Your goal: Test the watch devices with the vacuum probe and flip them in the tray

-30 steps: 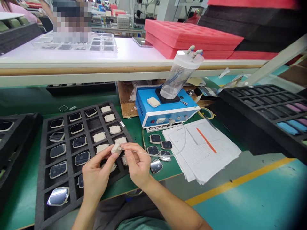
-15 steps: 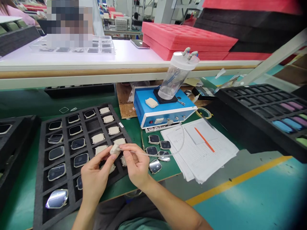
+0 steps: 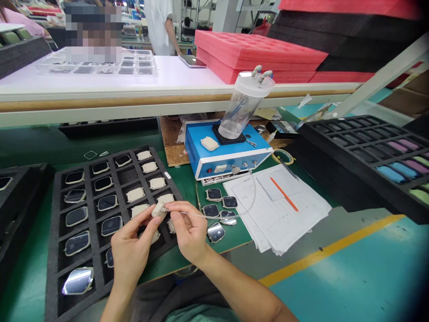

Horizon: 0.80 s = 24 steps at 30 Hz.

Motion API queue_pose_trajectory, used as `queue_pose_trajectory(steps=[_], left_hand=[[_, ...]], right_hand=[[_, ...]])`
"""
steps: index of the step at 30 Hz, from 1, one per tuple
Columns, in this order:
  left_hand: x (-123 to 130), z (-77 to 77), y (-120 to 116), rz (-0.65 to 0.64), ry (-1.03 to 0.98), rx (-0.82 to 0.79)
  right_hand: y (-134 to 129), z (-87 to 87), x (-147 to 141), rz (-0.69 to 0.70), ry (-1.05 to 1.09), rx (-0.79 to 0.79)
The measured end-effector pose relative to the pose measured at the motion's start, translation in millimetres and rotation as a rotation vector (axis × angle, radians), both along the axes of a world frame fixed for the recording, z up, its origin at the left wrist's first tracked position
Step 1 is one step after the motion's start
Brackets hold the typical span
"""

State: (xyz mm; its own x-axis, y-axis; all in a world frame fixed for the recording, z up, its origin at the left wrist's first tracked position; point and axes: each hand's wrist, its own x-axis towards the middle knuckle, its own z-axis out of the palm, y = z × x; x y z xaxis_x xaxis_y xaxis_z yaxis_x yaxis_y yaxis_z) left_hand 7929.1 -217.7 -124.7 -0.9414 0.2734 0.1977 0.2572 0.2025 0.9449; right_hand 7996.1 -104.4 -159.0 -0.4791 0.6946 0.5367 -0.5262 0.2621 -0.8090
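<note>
My left hand (image 3: 134, 243) pinches a small beige watch case (image 3: 158, 210) between thumb and fingers, tilted on its edge. My right hand (image 3: 191, 230) is closed at the case's right side, gripping the end of a thin clear tube (image 3: 214, 218) against or close to it; the exact contact is too small to make out. Both hands are over the right part of a black foam tray (image 3: 52, 250). Its compartments hold watch cases with dark screens (image 3: 107, 202) on the left and beige cases (image 3: 135, 194) on the right. The tube leads to a blue machine box (image 3: 201, 156).
A clear cylinder (image 3: 237, 112) and another beige case (image 3: 209, 143) stand on the box. Several dark-screened watch cases (image 3: 213, 194) lie beside the papers (image 3: 241, 190), which bear an orange stick (image 3: 283, 193). Black trays flank the bench. A shelf edge (image 3: 100, 109) crosses behind; people are beyond it.
My view has shifted slightly, and both hands keep their grip with the case and tube in nearly the same pose. A person in white now shows more fully behind the shelf.
</note>
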Motion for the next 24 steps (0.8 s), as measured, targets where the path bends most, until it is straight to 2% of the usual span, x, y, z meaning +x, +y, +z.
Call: queue_pose_trajectory(steps=[24], left_hand=[[1.1,0.4,-1.1,-0.016,0.004,-0.019]], right_hand=[[-1.6,-1.9,0.7,-0.007,-0.006,-0.001]])
